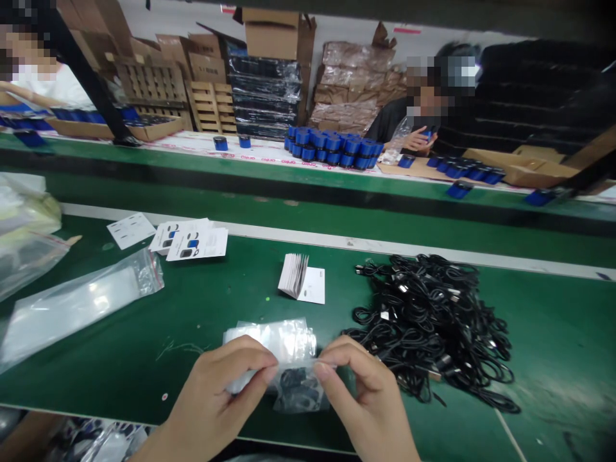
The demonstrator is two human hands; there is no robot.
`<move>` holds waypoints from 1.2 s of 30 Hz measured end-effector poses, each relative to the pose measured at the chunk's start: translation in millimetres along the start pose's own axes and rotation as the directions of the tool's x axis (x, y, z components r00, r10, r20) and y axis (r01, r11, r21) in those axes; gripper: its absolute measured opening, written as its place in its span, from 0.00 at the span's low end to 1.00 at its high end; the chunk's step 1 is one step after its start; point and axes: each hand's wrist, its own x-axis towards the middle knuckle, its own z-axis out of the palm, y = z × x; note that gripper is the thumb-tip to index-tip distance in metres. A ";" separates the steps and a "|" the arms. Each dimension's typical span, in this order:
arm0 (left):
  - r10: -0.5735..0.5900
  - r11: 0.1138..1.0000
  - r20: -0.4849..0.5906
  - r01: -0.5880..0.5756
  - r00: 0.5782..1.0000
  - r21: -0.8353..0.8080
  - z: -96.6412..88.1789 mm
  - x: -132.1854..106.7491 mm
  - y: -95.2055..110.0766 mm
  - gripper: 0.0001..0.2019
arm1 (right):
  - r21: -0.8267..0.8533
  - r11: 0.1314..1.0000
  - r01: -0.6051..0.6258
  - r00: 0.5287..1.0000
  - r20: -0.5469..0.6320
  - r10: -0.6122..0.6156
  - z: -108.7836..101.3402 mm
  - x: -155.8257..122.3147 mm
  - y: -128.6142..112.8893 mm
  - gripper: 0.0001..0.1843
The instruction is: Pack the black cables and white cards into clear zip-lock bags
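My left hand [216,391] and my right hand [366,398] pinch the top edge of a small clear plastic bag [301,385] from either side, near the table's front edge. Inside the bag lies a coiled black cable. Under and behind it rests a small stack of empty clear bags [274,340]. A large heap of coiled black cables [428,327] sits just right of my right hand. A fanned stack of white leaflets [301,279] lies beyond the bags.
The table is green [144,333]. Bigger clear bags [72,305] lie at left, printed cards [190,240] beyond. Across a green conveyor [308,212], blue cylinders [332,147] are heaped; a seated person [414,122] handles one. Cartons and pallets stand behind.
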 end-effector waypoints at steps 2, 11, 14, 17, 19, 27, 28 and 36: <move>0.023 0.999 -0.019 -0.024 1.000 -0.030 0.8 0.0 0.9 0.07 | 0.015 1.000 -0.004 1.000 -0.004 0.004 -0.8 -0.1 -0.5 0.10; -0.360 0.885 -0.047 0.325 0.932 -0.333 21.9 0.0 13.8 0.09 | 0.171 0.982 -0.080 0.996 -0.028 0.086 15.6 -4.8 4.8 0.11; -0.416 0.850 -0.030 0.377 0.909 -0.369 36.5 -2.9 18.8 0.12 | 0.256 0.957 -0.136 0.969 -0.169 0.182 33.7 -9.3 7.3 0.15; -0.399 0.893 -0.158 0.343 0.903 -0.291 50.4 -7.5 18.5 0.14 | 0.265 0.947 -0.184 0.956 -0.177 0.235 48.7 -15.2 10.4 0.19; -0.374 0.913 -0.227 0.314 0.899 -0.261 58.0 -11.0 16.4 0.13 | 0.223 0.956 -0.191 0.959 -0.164 0.229 54.8 -19.3 13.2 0.20; -0.255 0.960 -0.304 0.203 0.918 -0.191 59.7 -17.1 7.6 0.10 | 0.103 0.991 -0.084 0.989 -0.112 0.096 49.3 -21.5 14.3 0.15; -0.253 0.959 -0.271 0.205 0.929 -0.194 55.7 -16.1 7.0 0.10 | 0.110 0.992 -0.068 0.993 -0.090 0.078 45.6 -19.8 12.4 0.13; -0.369 0.844 0.132 0.391 0.920 -0.368 21.5 -6.1 9.7 0.07 | -0.030 0.997 -0.064 0.995 0.072 0.066 21.0 -15.1 9.2 0.09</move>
